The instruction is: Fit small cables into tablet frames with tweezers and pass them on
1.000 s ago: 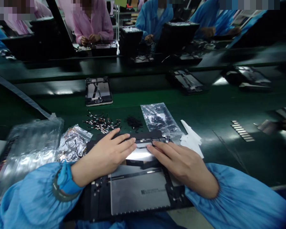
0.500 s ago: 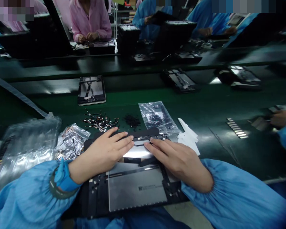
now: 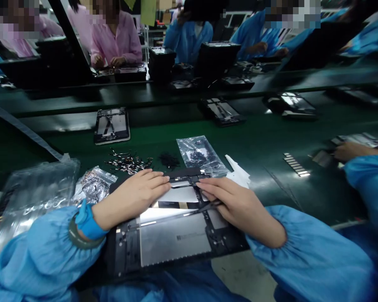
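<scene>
An opened tablet (image 3: pixel 176 241) lies in front of me, its flat grey battery and dark inner frame showing. My left hand (image 3: pixel 138 188) rests flat across its upper left part, fingers stretched out together near the far edge. My right hand (image 3: pixel 236 201) is on the upper right, fingertips bent down onto the board strip by that edge. Dark slim tweezers (image 3: pixel 206 207) stick out leftward from under the right palm, held in that hand. What lies directly beneath the right fingertips is hidden.
Past the tablet lie loose short cables (image 3: pixel 129 161), small black pieces (image 3: pixel 169 160), a clear bag (image 3: pixel 201 155) and white paper (image 3: pixel 237 172). At left are a plastic tray (image 3: pixel 40 184) and a bag of parts (image 3: pixel 96 182). Other tablets (image 3: pixel 111 126) lie beyond; a co-worker's hand (image 3: pixel 354 151) is at right.
The view has shifted, so the bench things appear further left. My right hand has lifted and turned slightly, baring more of the tablet and the tweezers. The left hand stays on the tablet.
</scene>
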### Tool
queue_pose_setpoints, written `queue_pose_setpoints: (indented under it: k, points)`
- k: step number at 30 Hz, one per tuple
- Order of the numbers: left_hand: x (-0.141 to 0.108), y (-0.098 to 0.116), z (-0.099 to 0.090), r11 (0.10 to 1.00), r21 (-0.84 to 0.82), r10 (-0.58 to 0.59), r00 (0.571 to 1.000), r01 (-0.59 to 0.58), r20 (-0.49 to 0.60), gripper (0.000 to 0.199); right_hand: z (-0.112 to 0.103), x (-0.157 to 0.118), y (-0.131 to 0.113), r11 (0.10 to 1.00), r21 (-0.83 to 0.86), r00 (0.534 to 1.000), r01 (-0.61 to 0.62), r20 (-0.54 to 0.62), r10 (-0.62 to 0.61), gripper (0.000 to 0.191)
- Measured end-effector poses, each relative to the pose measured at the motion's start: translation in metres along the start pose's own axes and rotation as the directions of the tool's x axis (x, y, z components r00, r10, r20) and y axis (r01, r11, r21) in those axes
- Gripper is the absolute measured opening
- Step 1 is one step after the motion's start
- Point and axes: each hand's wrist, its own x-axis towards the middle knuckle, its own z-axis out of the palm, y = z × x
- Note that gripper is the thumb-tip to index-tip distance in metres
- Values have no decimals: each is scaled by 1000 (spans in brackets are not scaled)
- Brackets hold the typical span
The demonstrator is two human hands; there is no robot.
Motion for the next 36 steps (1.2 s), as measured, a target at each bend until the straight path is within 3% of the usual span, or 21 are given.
queue_pose_setpoints:
  k: [3,8,10,12,14,16,20,21,23,25,26,29,31,33,36]
  points:
    - [5,4,-4,1000,-3,-18,999,18,38,40,0,2,0,997,52,997,-62,-48,64,26]
    - [11,7,-12,999,-14,-42,988,45,148,49,4,9,-2,994,91,998,-68,-8,69,26]
    - [12,4,-15,993,-96,-47,987,62,157,48,4,9,-3,989,113,994,-99,-38,104,24]
    - [12,0,-15,963,-218,-127,981,157,145,45,3,7,-2,973,145,973,-177,-124,196,21]
    - [12,-4,-12,899,-302,-286,947,318,145,42,1,0,0,940,179,924,-292,-201,325,19]
    - [14,-6,-7,844,-306,-405,898,440,172,44,1,-10,1,877,210,860,-433,-197,472,21]
    - [21,-13,-4,858,-217,-431,883,465,187,28,4,-31,-1,627,273,671,-729,103,735,38]
    - [22,-16,-7,843,-207,-472,867,496,156,27,5,-35,-3,563,283,620,-777,186,762,43]
    - [20,-22,-18,769,-213,-604,794,603,66,30,7,-39,-6,469,301,548,-830,295,782,50]
    - [17,-25,-30,683,-251,-704,710,686,24,32,8,-39,-9,411,327,512,-851,335,791,52]
    - [15,-25,-34,669,-270,-710,703,692,43,34,8,-39,-10,390,344,501,-854,341,795,53]
    - [14,-17,-31,733,-297,-581,790,612,197,40,8,-37,-11,341,377,471,-861,340,814,54]
    - [17,-12,-21,776,-270,-506,818,571,275,34,8,-37,-11,315,378,449,-870,345,824,54]
    - [19,-11,-14,766,-246,-524,799,594,296,31,8,-38,-10,286,385,427,-877,357,831,53]
    - [16,-20,-19,670,-298,-649,732,679,208,33,9,-40,-10,246,426,421,-871,388,820,54]
